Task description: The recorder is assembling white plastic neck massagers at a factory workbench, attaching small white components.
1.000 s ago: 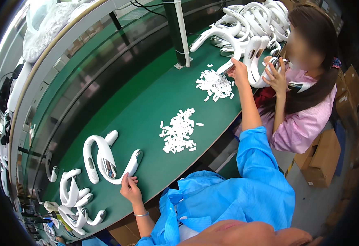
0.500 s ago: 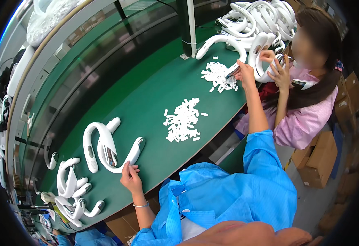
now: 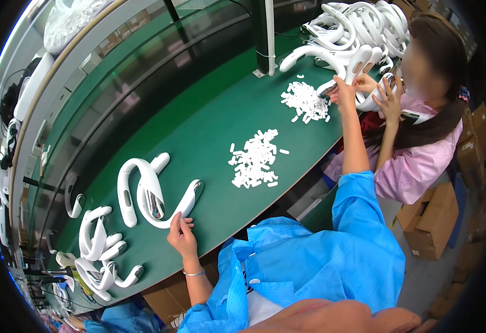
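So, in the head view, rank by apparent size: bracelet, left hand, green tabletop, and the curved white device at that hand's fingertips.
Green tabletop
Curved white device
Left hand
Bracelet

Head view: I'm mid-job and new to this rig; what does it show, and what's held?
No machine here: a person works bare-handed, filmed by a wide fisheye camera on their own head, looking down, so straight edges bend. The right hand holds a curved white device beside the farther pile of small white pieces. The left hand touches another curved white device on the green table. A nearer pile of such pieces lies between the hands, and more white devices are heaped at the upper right. The co-worker in pink handles a similar device.
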A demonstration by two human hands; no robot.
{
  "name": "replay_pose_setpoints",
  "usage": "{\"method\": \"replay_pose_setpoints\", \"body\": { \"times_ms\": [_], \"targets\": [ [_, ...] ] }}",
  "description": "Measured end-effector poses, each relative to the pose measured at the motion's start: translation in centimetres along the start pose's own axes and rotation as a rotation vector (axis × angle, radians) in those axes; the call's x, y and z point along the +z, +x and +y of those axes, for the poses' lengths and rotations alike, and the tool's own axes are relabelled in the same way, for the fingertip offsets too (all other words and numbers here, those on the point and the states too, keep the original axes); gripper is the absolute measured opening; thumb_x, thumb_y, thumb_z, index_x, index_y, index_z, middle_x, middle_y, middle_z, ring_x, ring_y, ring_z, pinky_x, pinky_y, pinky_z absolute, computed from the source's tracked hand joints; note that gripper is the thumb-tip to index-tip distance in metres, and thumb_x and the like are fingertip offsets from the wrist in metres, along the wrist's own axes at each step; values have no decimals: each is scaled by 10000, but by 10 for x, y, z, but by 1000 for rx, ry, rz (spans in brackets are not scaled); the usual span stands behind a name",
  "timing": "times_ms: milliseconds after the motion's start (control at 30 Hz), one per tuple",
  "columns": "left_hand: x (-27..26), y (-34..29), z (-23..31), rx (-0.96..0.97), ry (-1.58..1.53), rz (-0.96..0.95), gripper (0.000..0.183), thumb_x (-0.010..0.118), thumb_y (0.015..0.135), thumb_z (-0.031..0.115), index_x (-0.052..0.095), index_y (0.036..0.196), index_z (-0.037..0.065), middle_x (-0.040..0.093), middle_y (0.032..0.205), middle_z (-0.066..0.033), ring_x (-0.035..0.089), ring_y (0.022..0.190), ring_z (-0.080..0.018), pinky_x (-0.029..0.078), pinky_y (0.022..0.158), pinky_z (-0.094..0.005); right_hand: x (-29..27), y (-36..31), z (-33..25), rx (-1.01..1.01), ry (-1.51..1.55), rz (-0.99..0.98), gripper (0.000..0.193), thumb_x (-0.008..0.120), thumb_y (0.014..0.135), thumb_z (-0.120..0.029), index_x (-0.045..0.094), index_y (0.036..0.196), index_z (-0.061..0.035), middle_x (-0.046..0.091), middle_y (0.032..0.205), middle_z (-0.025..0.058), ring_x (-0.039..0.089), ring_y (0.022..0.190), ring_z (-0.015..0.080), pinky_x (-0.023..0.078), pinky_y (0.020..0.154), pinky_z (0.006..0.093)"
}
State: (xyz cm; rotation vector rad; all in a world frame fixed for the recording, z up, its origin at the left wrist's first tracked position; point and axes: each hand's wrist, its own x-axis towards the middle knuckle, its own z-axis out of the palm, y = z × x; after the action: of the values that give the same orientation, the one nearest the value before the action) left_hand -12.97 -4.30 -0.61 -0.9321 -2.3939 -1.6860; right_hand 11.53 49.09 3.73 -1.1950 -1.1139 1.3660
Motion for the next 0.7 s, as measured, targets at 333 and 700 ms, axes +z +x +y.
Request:
{"method": "replay_pose_setpoints", "body": {
  "times_ms": [333, 700],
  "targets": [
    [-13, -5, 9, -105, 92, 159, 271, 511, 889, 33, 564, 1151, -13, 593, 588, -45, 536, 529, -66, 436, 522, -220, -2, 37, 40, 44, -496, -181, 596, 566, 809, -549, 585, 558, -9, 519, 453, 70, 448, 340, 138, 332, 329, 277],
    [-60, 52, 16, -360, 854, 145, 379, 576, 857, 327, 552, 1096, 33, 630, 658, -81, 620, 615, -298, 480, 580, -406, 14, -43, 3, -552, -597, -198, 375, 580, 877, -308, 607, 1136, -38, 618, 740, 39, 516, 550, 61, 384, 466, 200]
  ]
}}
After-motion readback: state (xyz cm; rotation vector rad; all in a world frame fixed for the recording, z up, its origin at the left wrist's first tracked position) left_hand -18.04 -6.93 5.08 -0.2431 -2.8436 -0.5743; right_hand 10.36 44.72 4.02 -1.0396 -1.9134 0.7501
